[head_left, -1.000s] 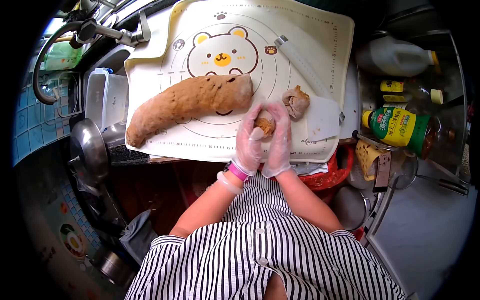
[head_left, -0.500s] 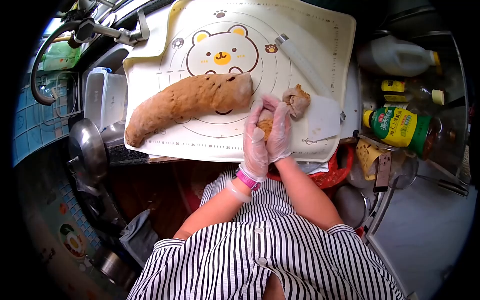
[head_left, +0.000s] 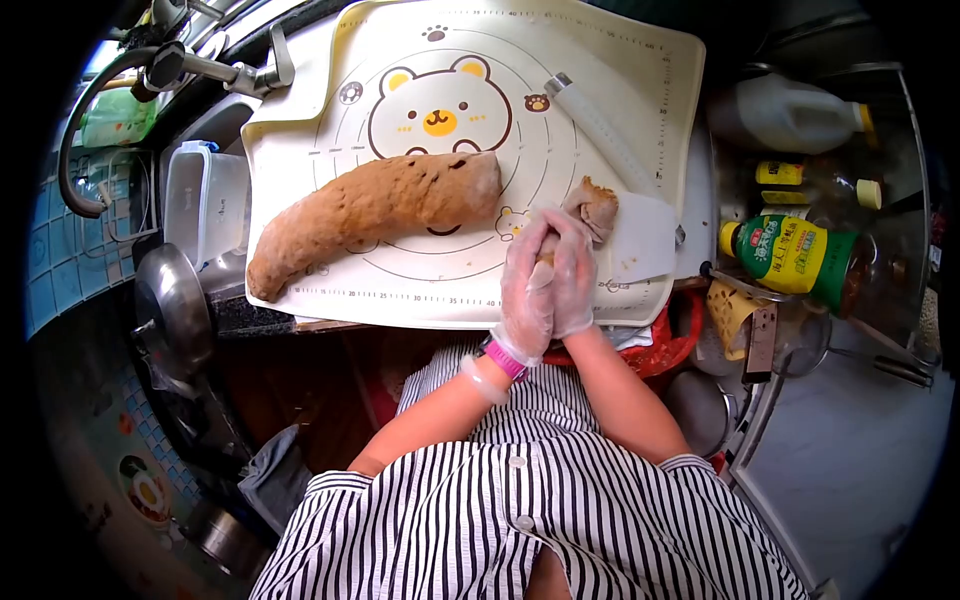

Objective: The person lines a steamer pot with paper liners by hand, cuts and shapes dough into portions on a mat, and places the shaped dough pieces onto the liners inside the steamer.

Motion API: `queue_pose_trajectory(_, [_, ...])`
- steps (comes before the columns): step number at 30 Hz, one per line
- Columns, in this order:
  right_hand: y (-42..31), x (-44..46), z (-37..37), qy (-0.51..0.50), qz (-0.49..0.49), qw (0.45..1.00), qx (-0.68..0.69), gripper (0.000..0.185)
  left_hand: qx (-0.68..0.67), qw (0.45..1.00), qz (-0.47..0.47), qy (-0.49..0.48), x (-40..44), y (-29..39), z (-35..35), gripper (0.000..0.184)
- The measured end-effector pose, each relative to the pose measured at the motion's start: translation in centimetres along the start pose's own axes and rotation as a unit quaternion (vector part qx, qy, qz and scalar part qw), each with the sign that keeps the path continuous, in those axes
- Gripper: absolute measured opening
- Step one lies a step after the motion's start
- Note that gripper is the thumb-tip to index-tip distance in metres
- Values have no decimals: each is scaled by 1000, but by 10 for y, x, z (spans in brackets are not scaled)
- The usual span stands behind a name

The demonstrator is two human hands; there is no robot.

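Observation:
My left hand and my right hand, both in clear plastic gloves, are cupped together around a small piece of brown dough. Only a little of that piece shows between the fingers. Just beyond my right hand, a second small dough piece rests on the mat. A long, thick roll of brown dough lies curved to the left of my hands. All of this is over the cream mat with a bear print.
At the mat's right lie a white rolling pin and a white scraper. Bottles, one with a green and yellow label, stand at the right. A faucet, a clear container and a metal lid are at the left.
My hands have closed further around the dough piece, covering most of it, and have shifted slightly right. The view has moved a little.

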State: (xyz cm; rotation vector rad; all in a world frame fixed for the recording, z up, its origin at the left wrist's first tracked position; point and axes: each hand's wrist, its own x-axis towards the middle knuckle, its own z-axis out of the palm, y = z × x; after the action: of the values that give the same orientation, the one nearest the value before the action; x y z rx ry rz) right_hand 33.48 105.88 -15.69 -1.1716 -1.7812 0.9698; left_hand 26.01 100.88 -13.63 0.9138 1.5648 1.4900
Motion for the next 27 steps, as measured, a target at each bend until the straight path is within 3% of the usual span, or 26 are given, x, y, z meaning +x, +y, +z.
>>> queue_pose_trajectory(1, [-9,-6,-2,-2,39,996,77,49,6,1000,16,-5,-10,-8,-6,89])
queue_pose_trajectory(4, [-18,-5,10,-66,-11,996,63,51,25,998,48,-16,-13,-10,-21,85])
queue_pose_trajectory(6, [-21,6,14,-78,28,991,102,49,89,995,48,22,-10,-9,-27,84])
queue_pose_trajectory(8, [-17,14,12,5,45,990,130,54,96,994,42,2,5,3,-37,86])
queue_pose_trajectory(10, [-17,0,2,11,40,987,153,59,-39,999,-17,20,15,0,-42,82])
queue_pose_trajectory(12, [-28,-15,-2,51,193,934,298,62,-78,997,13,-10,15,-10,-40,84])
queue_pose_trajectory(13, [-28,-18,1,43,203,926,315,60,-116,993,-18,-10,11,-6,-34,85])
queue_pose_trajectory(14, [-27,-17,4,43,202,926,316,60,-153,987,-47,-11,8,-3,-28,85])
queue_pose_trajectory(16, [-25,-7,14,12,148,973,175,61,-40,999,-20,4,-5,-7,-21,93])
queue_pose_trajectory(17, [-29,5,16,9,201,938,281,62,-69,996,-47,14,-11,-9,-21,93])
queue_pose_trajectory(20, [-14,14,13,27,145,936,319,65,-85,995,-47,19,-8,-1,-33,94])
queue_pose_trajectory(24, [-25,-26,2,68,170,937,296,71,-113,993,-20,-8,8,-8,-40,98])
queue_pose_trajectory(25, [-26,-29,3,41,206,930,302,71,-145,988,-54,-22,4,-11,-34,99])
queue_pose_trajectory(27, [-21,-19,9,9,182,949,258,68,-45,998,-20,-27,-5,-14,-25,96])
